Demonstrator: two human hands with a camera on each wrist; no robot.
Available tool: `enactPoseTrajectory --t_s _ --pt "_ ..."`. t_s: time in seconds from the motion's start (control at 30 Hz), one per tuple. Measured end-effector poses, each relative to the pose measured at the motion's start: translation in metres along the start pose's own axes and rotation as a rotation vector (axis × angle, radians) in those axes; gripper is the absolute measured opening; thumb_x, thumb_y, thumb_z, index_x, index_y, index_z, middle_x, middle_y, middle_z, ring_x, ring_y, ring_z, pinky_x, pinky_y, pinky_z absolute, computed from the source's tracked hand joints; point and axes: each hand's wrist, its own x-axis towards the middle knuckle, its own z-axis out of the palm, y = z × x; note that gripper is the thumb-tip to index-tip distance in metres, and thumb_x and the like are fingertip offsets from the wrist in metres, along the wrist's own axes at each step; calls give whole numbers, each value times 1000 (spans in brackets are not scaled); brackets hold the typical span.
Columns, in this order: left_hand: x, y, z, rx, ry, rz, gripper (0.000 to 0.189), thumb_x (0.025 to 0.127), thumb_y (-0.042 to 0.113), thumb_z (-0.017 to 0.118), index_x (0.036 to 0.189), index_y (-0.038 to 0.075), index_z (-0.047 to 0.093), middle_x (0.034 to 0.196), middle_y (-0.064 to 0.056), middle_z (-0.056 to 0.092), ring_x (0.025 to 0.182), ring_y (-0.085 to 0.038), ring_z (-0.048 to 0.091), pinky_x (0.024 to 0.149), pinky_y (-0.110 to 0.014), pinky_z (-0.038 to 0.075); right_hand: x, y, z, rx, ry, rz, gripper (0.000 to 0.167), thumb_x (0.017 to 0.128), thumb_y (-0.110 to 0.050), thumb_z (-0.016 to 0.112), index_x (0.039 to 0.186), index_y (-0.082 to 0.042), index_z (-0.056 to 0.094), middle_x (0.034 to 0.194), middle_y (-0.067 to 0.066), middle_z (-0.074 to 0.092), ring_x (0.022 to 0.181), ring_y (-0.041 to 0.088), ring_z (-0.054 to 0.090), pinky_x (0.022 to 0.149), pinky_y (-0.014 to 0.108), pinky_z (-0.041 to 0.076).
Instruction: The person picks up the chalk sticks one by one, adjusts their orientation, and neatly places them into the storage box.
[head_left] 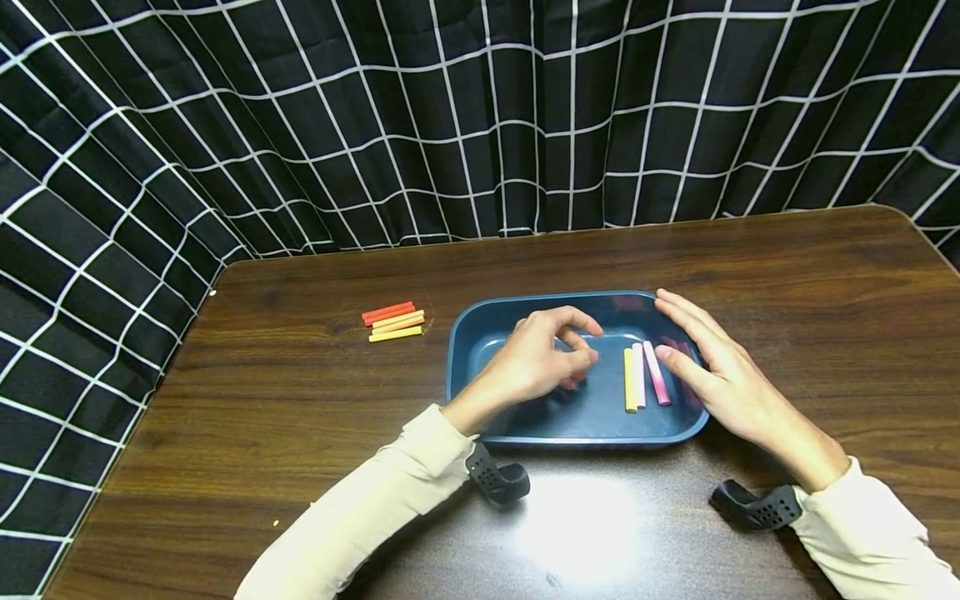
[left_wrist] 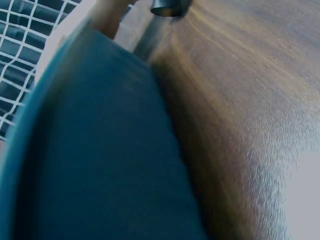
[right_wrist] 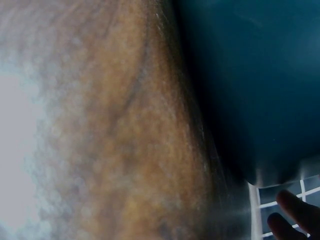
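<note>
A brown wooden counter (head_left: 225, 400) bears a blue tray (head_left: 555, 423). The right hand (head_left: 712, 367) has its grip spread at the tray's right end, fingers straight; the left hand (head_left: 536, 358) hangs over the tray, grip loosely bent, nothing visible in it. Left of the tray, a cluster of red-to-yellow sticks (head_left: 397, 320) lies on the counter. Inside sit a pink stick (head_left: 657, 375) (slightly askew), a pale pink stick (head_left: 640, 377) and a yellow stick (head_left: 630, 381). A brush from the nearby right thumb might roll the pink one; squeezing too hard could snap any.
</note>
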Motion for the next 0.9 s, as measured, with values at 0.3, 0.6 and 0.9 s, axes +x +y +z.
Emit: enactPoseTrajectory --t_s 0.3,0.6,0.9 --pt "-12 0 -24 77 25 73 30 90 8 64 120 5 66 95 -8 74 72 -12 67 60 -18 45 0 2 1 -15 19 -22 58 98 -15 58 152 -9 38 159 16 32 142 -13 21 109 6 14" --pt "-24 -2 -49 104 41 131 28 90 9 67 118 7 68 95 -8 73 78 -9 66 70 -17 47 -1 0 0 -5 9 -20 58 99 -17 57 153 -13 36 161 14 30 144 -10 21 110 7 13" --pt "-35 -9 -71 111 52 155 28 91 9 68 118 6 68 95 -8 72 77 -10 65 71 -20 49 -1 -1 -1 3 -1 -3 59 100 -19 56 154 -14 35 161 15 29 151 27 25 120 27 17"
